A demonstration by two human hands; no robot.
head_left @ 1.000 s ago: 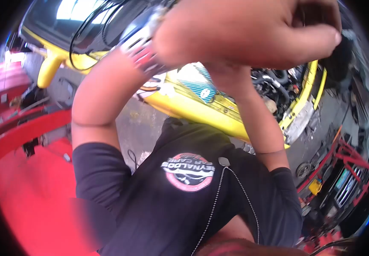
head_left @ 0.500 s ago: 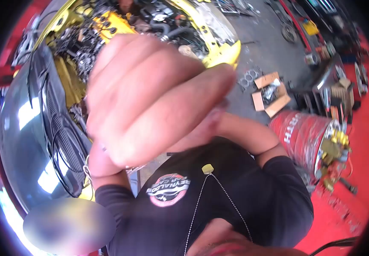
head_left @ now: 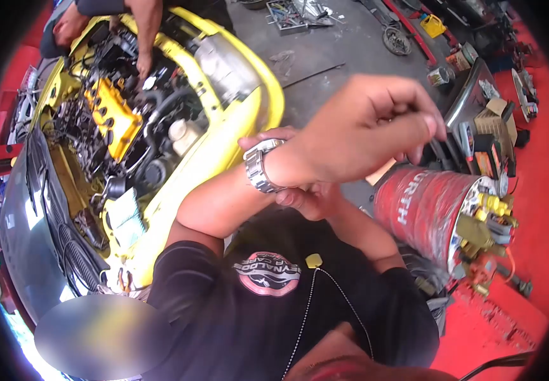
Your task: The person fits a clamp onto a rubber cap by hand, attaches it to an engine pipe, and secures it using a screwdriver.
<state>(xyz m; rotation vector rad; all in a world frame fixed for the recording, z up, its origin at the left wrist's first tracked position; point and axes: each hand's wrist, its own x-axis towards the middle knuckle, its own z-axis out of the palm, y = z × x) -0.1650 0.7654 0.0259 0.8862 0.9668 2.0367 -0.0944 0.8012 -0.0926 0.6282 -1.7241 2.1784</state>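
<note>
My left hand (head_left: 376, 127) is raised in front of my chest, its fingers curled in with the thumb near them and nothing visible between them. A silver metal-band wristwatch (head_left: 261, 166) is around my left wrist. My right hand (head_left: 312, 198) wraps round that wrist from below, its thumb under the wrist and its fingertips at the far edge of the watch. Its palm is hidden behind my left wrist.
A yellow car (head_left: 223, 136) with an exposed engine (head_left: 112, 117) is at the left. A co-worker's hand (head_left: 143, 65) reaches into the engine bay. At the right stands a red wrapped drum (head_left: 417, 206) holding parts. A tool tray (head_left: 293, 18) lies on the floor beyond.
The view has swung toward the right, bringing in the drum and the co-worker. My left hand has moved away from the camera, and the watch with my right fingers on it now shows clearly.
</note>
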